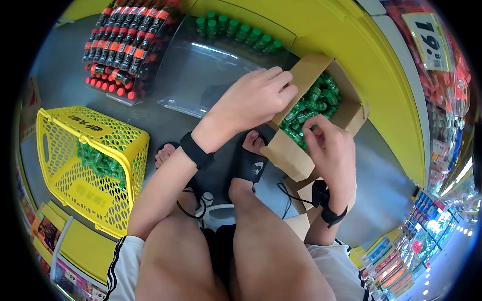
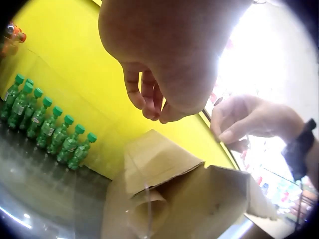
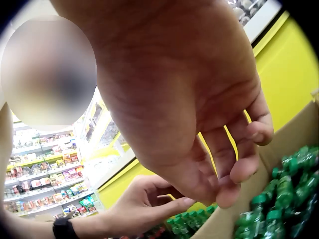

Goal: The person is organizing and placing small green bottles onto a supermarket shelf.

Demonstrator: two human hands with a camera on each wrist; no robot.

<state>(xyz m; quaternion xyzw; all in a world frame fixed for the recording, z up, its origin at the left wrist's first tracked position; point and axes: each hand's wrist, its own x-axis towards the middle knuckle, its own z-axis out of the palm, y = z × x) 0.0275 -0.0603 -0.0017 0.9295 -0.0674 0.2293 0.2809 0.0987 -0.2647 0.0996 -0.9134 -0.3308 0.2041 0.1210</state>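
Note:
My left hand (image 1: 256, 95) hangs near the left edge of an open cardboard box (image 1: 288, 158), its fingers loosely curled and nothing showing in them. Small green bottles (image 1: 316, 98) with green caps lie jumbled inside the box. Over the box's near side is my right hand (image 1: 334, 150), fingers loosely bent; the right wrist view shows its palm and fingers with no thing held. Beyond the left hand, a clear plastic tray (image 1: 186, 83) bears a short group of upright green bottles (image 2: 50, 124) along its far side.
Left of my legs, a yellow basket (image 1: 115, 118) lies tipped toward me with many green bottles (image 1: 100, 163) in it. Dark bottles with red caps (image 1: 123, 45) stand stacked at the back left. A yellow shelf base (image 1: 396, 95) runs behind the box. My sandaled feet are between basket and box.

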